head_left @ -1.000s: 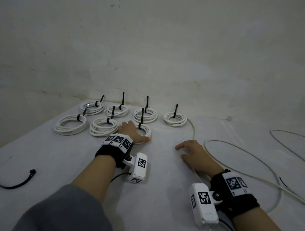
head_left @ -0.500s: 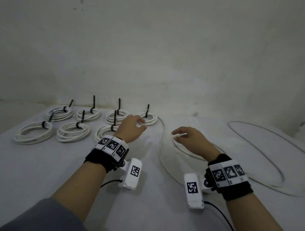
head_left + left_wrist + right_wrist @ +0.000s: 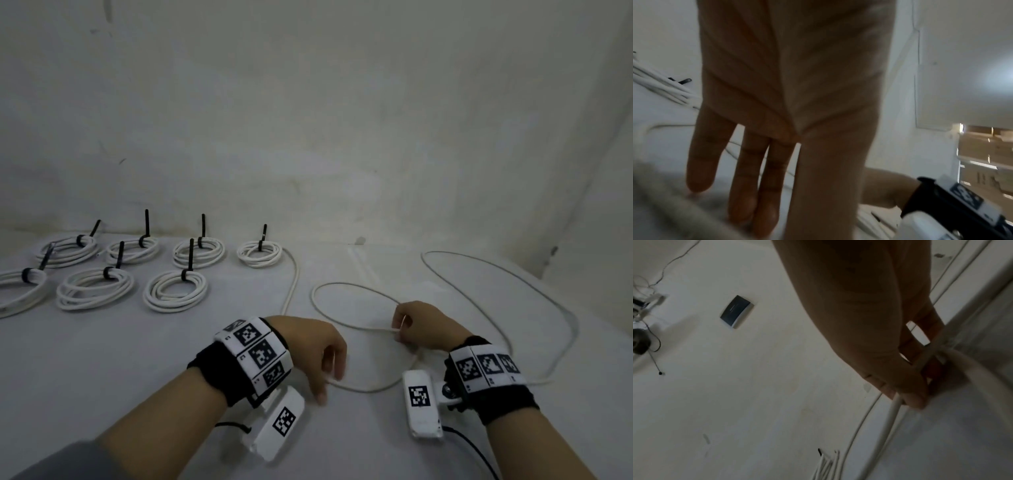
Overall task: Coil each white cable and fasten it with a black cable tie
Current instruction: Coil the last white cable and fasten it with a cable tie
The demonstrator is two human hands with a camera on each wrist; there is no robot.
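A long loose white cable (image 3: pixel 352 284) snakes over the white table (image 3: pixel 102 359) in wide loops. My right hand (image 3: pixel 416 325) grips it where one loop crosses itself. In the right wrist view the right hand (image 3: pixel 906 386) has its fingers curled round the cable (image 3: pixel 890 426). My left hand (image 3: pixel 317 356) hangs with straight fingers (image 3: pixel 760 178), their tips down by the cable's near arc, holding nothing. Several coiled cables, such as the nearest coil (image 3: pixel 175 291), lie at the back left, each bound by a black tie (image 3: pixel 189 255).
A pale wall (image 3: pixel 342 137) rises right behind the table. A second wide loop (image 3: pixel 513 284) of the loose cable spreads at the right, toward the corner. The loose cable runs close past the rightmost coil (image 3: pixel 259 253). Cardboard boxes (image 3: pixel 986 154) show beyond the table.
My left hand has drawn back from the coils toward me. My right hand has lifted off the table, taken hold of the loose cable and drawn it in, so a loop has formed.
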